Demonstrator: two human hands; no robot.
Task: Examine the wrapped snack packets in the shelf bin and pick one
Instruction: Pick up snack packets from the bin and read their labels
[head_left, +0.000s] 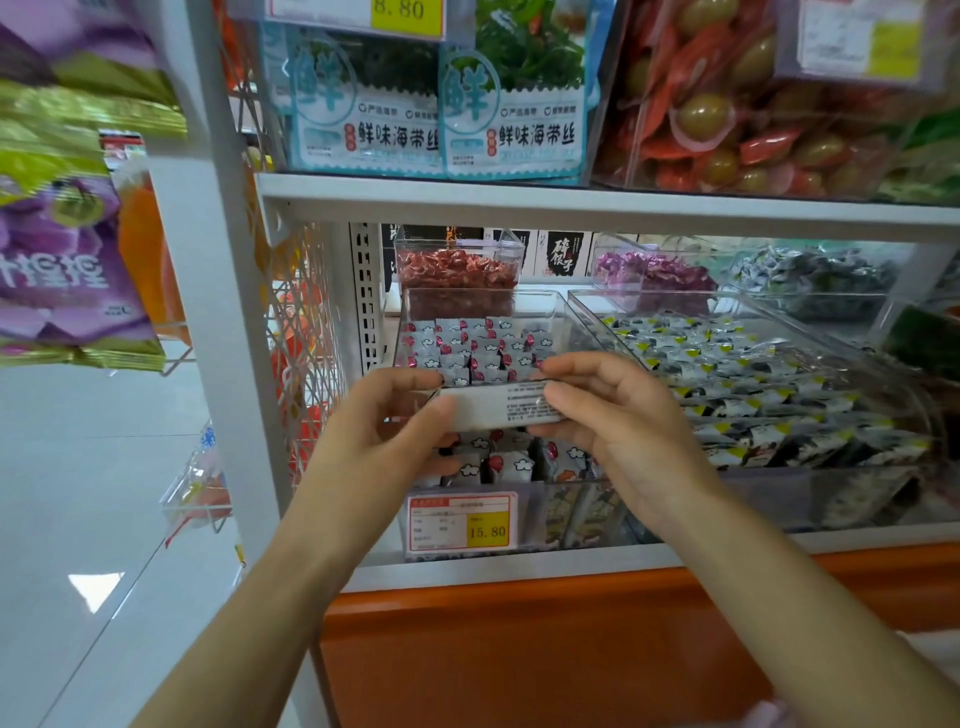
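A long white snack packet (498, 408) with small printed text on its back is held level between both hands, just above the clear shelf bin (556, 317). My left hand (389, 431) pinches its left end, thumb in front and fingers behind. My right hand (608, 415) pinches its right end the same way. Inside the bin lie several small grey wrapped packets (478, 348) with red spots and white clouds; more of them show below the held packet, near the bin's front wall.
A price label (462, 522) reading 15.80 sticks on the bin's front. To the right a second clear bin (753, 379) holds black, white and yellow packets. Behind stand tubs of red and purple sweets. An upper shelf (571, 200) carries seaweed packs. An orange cabinet front (519, 649) runs below.
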